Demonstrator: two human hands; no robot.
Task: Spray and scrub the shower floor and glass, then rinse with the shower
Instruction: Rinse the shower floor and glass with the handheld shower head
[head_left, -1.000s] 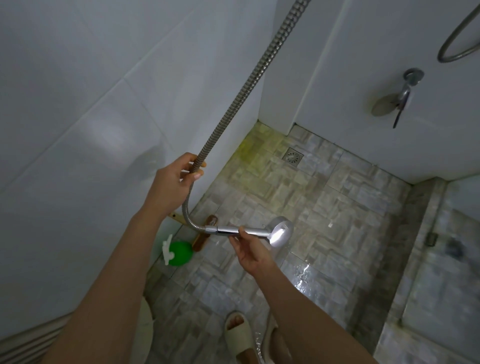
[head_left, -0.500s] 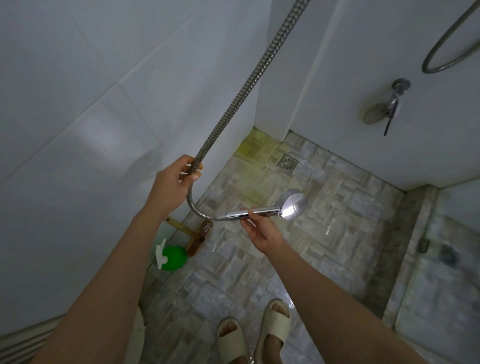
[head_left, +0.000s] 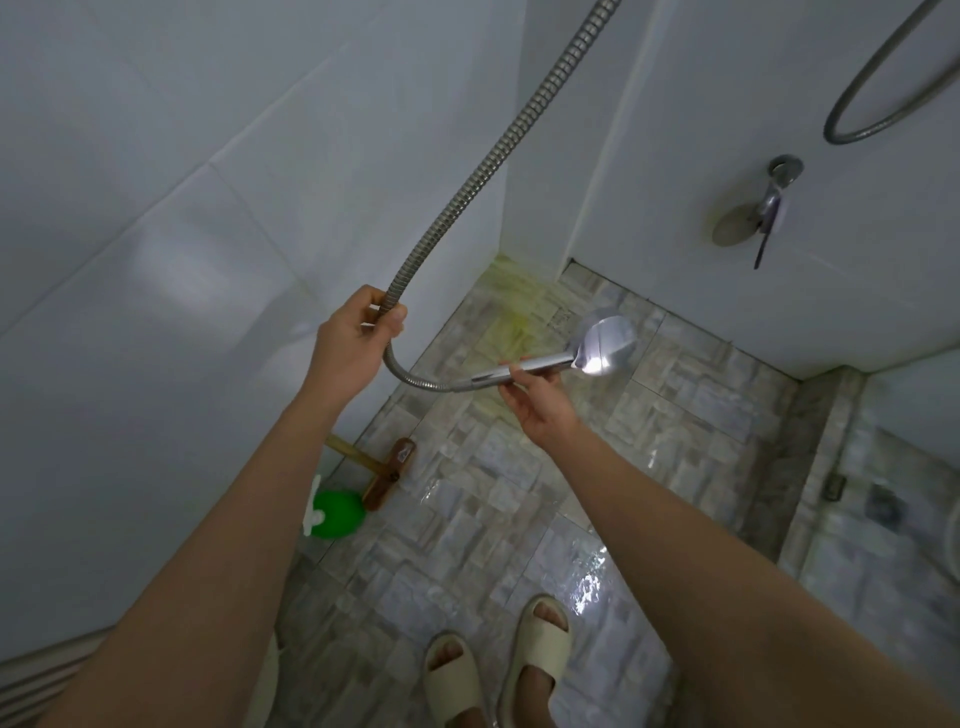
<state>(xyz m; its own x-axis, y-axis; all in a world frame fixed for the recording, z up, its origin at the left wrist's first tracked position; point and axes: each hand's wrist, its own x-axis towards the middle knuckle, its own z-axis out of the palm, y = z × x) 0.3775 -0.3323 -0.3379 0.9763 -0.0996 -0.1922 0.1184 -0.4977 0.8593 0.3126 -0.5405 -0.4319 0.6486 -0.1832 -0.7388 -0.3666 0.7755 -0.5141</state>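
Observation:
My right hand (head_left: 537, 402) grips the chrome handle of the shower head (head_left: 605, 345), whose round face points toward the far corner of the stone-patterned shower floor (head_left: 691, 410). My left hand (head_left: 353, 345) pinches the ribbed metal hose (head_left: 498, 150) a little behind the handle; the hose rises to the top of the frame. A green spray bottle (head_left: 335, 513) and a wooden-backed scrub brush (head_left: 389, 473) lie on the floor by the left wall. The floor gleams wet near my feet, with a yellowish stain in the far corner (head_left: 511, 296).
A chrome tap (head_left: 774, 197) and another loop of hose (head_left: 883, 98) hang on the right white wall. A raised stone kerb (head_left: 826, 436) bounds the floor on the right. My feet in beige slides (head_left: 498, 660) stand at the bottom.
Both hands lifted the shower head higher and swung it toward the far corner; the drain is now hidden behind it. My feet came further into view.

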